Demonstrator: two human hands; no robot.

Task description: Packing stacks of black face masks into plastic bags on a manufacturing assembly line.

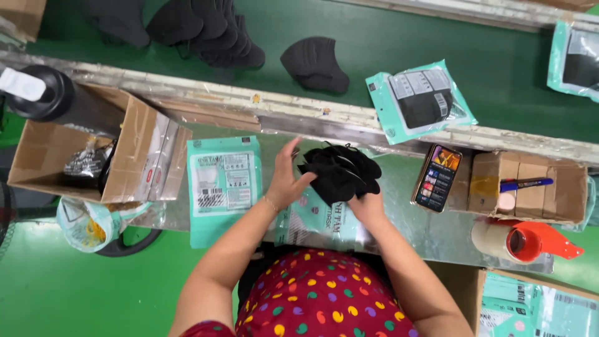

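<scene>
A stack of black face masks (pixel 340 171) is held over a teal and white pouch (pixel 318 221) lying on the metal worktop. My left hand (pixel 288 178) presses against the stack's left side with fingers spread upward. Under the stack's right end, my right hand (pixel 367 205) grips it from below. A pile of flat teal pouches (pixel 223 181) lies just left of my left hand.
An open cardboard box (pixel 93 146) sits at the left with a black bottle (pixel 43 93) behind it. A phone (pixel 437 178), a small box with a blue pen (pixel 527 184) and a tape dispenser (pixel 530 242) stand at the right. Loose black masks (pixel 315 62) and a filled pouch (pixel 421 100) lie on the green belt.
</scene>
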